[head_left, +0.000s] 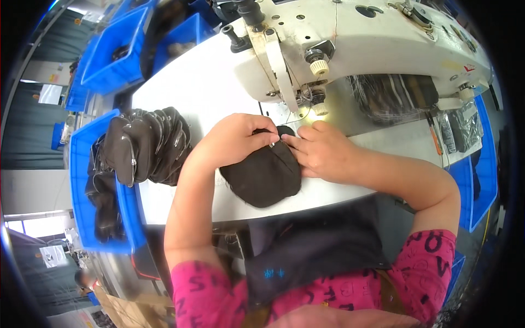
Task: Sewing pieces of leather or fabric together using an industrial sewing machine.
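1. One dark fabric piece (260,177) on my feed, lying on the wearer's side of the sewing machine (377,46), on the white worktop (188,82).
2. Left hand (243,139): narrow, thumb and finger pinching the piece's edge nearest the sewing machine.
3. Right hand (322,152): fingers bent, touching the same piece near that edge; I can't tell if it pinches.
4. Left of the sewing machine I get a heap of dark pieces (147,145), beside and partly over a blue bin (79,169).
5. Under the sewing machine's arm: wrapped bundle (394,95), clear film.
6. Near the sewing machine's right end: orange-handled tool (435,139), clear packets (465,128).
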`<state>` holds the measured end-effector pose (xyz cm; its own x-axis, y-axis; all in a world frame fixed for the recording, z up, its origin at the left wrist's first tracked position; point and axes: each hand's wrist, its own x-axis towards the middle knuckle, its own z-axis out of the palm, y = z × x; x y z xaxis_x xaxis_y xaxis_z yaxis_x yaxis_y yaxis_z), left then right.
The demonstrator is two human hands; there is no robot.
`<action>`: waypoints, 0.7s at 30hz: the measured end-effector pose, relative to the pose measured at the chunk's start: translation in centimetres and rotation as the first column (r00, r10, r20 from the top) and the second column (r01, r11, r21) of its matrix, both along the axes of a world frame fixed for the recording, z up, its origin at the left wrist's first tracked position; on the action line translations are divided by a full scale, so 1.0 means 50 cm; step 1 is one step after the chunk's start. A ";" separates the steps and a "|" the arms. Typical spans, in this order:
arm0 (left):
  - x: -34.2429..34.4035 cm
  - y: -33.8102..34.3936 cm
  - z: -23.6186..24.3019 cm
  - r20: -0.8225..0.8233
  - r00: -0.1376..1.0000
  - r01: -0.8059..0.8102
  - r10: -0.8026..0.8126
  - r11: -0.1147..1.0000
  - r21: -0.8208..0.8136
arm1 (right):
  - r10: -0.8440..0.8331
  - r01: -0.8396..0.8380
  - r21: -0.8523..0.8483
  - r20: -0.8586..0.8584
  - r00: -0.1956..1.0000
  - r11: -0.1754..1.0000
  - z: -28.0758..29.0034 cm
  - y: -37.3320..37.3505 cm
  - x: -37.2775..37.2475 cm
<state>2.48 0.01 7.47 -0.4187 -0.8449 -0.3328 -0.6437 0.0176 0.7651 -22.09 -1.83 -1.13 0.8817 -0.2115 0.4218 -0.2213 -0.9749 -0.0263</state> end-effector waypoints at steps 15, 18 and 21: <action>0.011 -0.029 -0.107 -0.079 0.997 -0.036 0.025 0.990 -0.139 | 0.022 -0.014 -0.046 0.172 0.985 0.999 -0.031 -0.049 0.015; 0.041 -0.030 -0.130 -0.256 0.966 -0.046 0.040 0.999 -0.020 | -0.008 -0.012 0.094 0.200 0.980 0.996 -0.018 -0.049 0.019; 0.061 -0.035 -0.127 -0.428 0.899 -0.059 0.095 0.993 0.098 | 0.013 -0.042 0.153 0.181 0.983 0.987 -0.013 -0.035 0.023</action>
<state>5.54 -1.72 1.10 -0.4714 -0.8584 -0.2024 -0.2468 -0.0919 0.9647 -20.96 -3.58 -1.78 0.8015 -0.2635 0.5368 -0.1723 -0.9614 -0.2147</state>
